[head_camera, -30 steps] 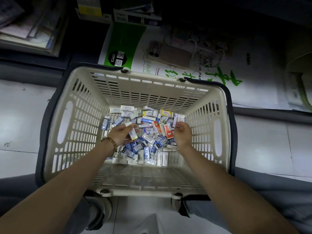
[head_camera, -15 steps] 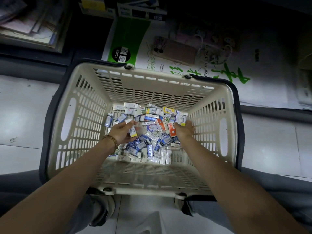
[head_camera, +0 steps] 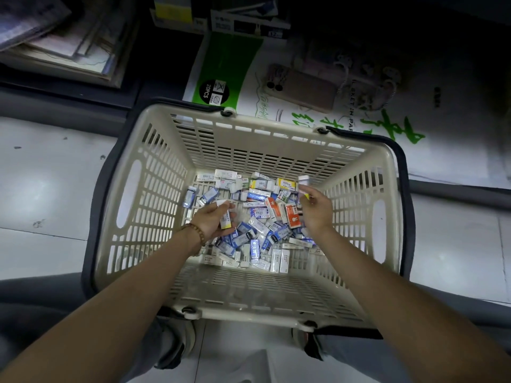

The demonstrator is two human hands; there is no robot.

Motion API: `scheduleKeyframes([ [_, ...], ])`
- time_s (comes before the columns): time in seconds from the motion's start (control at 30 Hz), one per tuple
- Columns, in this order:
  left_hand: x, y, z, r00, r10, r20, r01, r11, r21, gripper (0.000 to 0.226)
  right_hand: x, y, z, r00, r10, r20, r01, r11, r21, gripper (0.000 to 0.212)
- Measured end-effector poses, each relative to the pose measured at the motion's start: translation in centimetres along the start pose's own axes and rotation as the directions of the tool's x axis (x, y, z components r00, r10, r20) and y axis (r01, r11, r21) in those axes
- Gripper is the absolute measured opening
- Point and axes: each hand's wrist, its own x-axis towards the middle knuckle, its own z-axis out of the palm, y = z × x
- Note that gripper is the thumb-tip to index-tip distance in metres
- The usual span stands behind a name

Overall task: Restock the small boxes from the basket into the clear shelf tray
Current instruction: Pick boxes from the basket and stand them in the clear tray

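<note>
A cream plastic basket point(head_camera: 154, 205) stands on the floor between my feet. Several small boxes point(head_camera: 257, 217), white, blue, orange and yellow, lie loose on its bottom. My left hand point(head_camera: 210, 222) is inside the basket on the left and holds a small white box with a yellow end point(head_camera: 226, 219). My right hand point(head_camera: 315, 211) is inside on the right, raised above the pile, and pinches a small white box point(head_camera: 302, 182) that sticks up from its fingers. The clear shelf tray is not in view.
A low shelf runs along the top, with a large green-and-white flat pack point(head_camera: 318, 106) behind the basket and stacked paper goods point(head_camera: 60, 42) at the left. Grey handles point(head_camera: 403, 211) hang down the basket's sides. Pale floor tiles point(head_camera: 44, 194) lie on both sides.
My right hand has lifted off the pile with a white box in its fingers. The left hand still holds its yellow-ended box in about the same place.
</note>
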Motion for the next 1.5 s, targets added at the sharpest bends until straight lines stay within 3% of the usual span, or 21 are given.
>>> scheduleKeyframes([
  [0.07,-0.1,0.4,0.2,0.999,-0.027,0.028,0.029,0.998,-0.059,0.026,-1.6,-1.9,0.8,0.983,-0.120,0.138,0.123,0.992,-0.011,0.017],
  [0.17,-0.4,0.7,0.1,0.996,-0.022,0.092,0.028,0.998,-0.063,0.035,-4.1,-4.2,3.9,0.909,-0.017,0.417,-0.025,0.995,0.095,0.016],
  [0.27,-0.3,0.5,-0.6,1.000,0.018,0.005,-0.018,0.999,-0.029,0.026,-5.4,-4.4,6.2,0.820,0.061,0.569,-0.126,0.989,0.076,0.018],
  [0.33,-0.1,0.3,-1.4,0.995,0.022,-0.098,-0.023,1.000,-0.013,0.020,-4.7,-4.0,6.3,0.869,0.048,0.492,-0.069,0.997,0.024,0.012],
  [0.4,0.1,0.4,-2.3,0.990,-0.015,-0.143,0.001,0.996,-0.093,0.020,-2.8,-3.5,5.7,0.971,0.038,0.235,-0.024,0.998,-0.062,0.014],
  [0.47,0.3,0.6,-2.8,0.989,-0.041,-0.140,0.021,0.990,-0.138,0.022,-0.7,-3.2,5.1,0.995,0.079,0.064,-0.075,0.995,-0.067,0.030],
  [0.6,0.6,0.8,-2.3,0.992,-0.047,-0.120,0.025,0.983,-0.180,0.021,1.6,-2.7,6.3,0.984,0.104,0.147,-0.068,0.971,-0.229,0.041],
  [0.73,1.1,0.5,-1.9,0.996,-0.028,-0.084,0.013,0.984,-0.180,0.017,2.1,-2.3,6.9,0.994,0.063,0.092,-0.028,0.937,-0.347,0.026],
  [0.77,1.2,0.5,-1.9,0.996,-0.031,-0.081,0.016,0.984,-0.178,0.016,2.2,-2.1,6.8,0.995,0.063,0.080,-0.033,0.943,-0.332,0.018],
  [0.83,1.4,0.5,-2.0,0.998,-0.031,-0.057,0.020,0.984,-0.178,0.016,2.1,-2.1,6.1,0.995,0.079,0.064,-0.058,0.956,-0.287,0.022],
  [0.93,1.2,0.7,-1.9,0.998,-0.035,-0.048,0.025,0.982,-0.187,0.013,1.7,-2.7,4.1,0.980,0.196,0.038,-0.193,0.979,-0.072,0.013],
  [1.07,0.0,1.5,-0.8,0.999,0.011,-0.033,-0.017,0.978,-0.208,0.016,0.5,-4.7,0.8,0.952,0.210,0.223,-0.258,0.943,0.212,0.018],
  [1.13,-1.0,2.5,0.1,0.999,0.045,0.024,-0.039,0.981,-0.188,0.026,-0.7,-6.4,-0.3,0.921,0.141,0.363,-0.242,0.938,0.250,0.026],
  [1.23,-3.1,4.9,1.6,0.991,0.112,0.071,-0.098,0.980,-0.173,0.038,-3.0,-10.3,-1.3,0.872,-0.012,0.489,-0.153,0.943,0.295,0.015],
  [1.37,-7.6,9.8,2.6,0.973,0.204,0.105,-0.180,0.963,-0.201,0.051,-6.1,-16.2,-3.1,0.835,-0.144,0.531,-0.059,0.937,0.346,0.009],
  [1.5,-13.0,15.2,2.9,0.934,0.307,0.181,-0.297,0.951,-0.082,0.054,-9.3,-22.0,-7.0,0.817,-0.256,0.516,0.125,0.953,0.274,0.017],
])
